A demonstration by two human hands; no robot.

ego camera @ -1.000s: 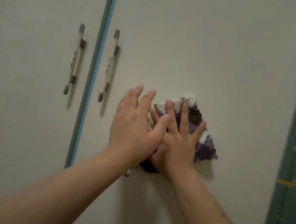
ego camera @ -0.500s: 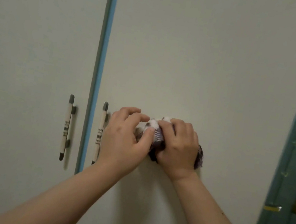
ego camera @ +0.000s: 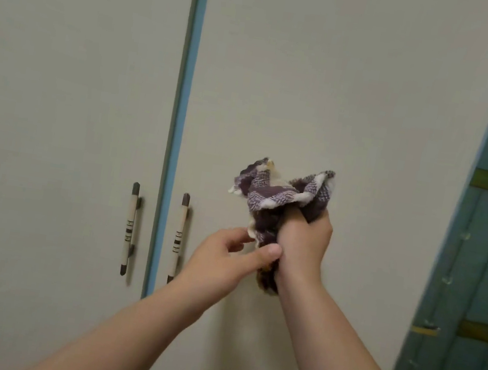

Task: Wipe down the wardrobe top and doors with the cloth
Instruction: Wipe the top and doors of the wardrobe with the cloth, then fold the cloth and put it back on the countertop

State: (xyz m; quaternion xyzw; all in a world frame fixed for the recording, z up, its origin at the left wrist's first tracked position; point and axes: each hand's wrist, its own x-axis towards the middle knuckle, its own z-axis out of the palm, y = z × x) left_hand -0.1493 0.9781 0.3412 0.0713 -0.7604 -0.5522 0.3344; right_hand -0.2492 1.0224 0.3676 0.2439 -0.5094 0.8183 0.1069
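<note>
While the right hand [ego camera: 304, 242] fists the bunched cloth [ego camera: 279, 196] before the right wardrobe door [ego camera: 331, 86], the left hand [ego camera: 224, 258] pinches its lower end.

Soft, dim, even light falls on the wardrobe doors [ego camera: 347, 89] before me, no glare; my arms cast only faint shadows low on the panel; the handles [ego camera: 129, 229] look slightly smeared; the right edge leans from wide-angle bending
</note>
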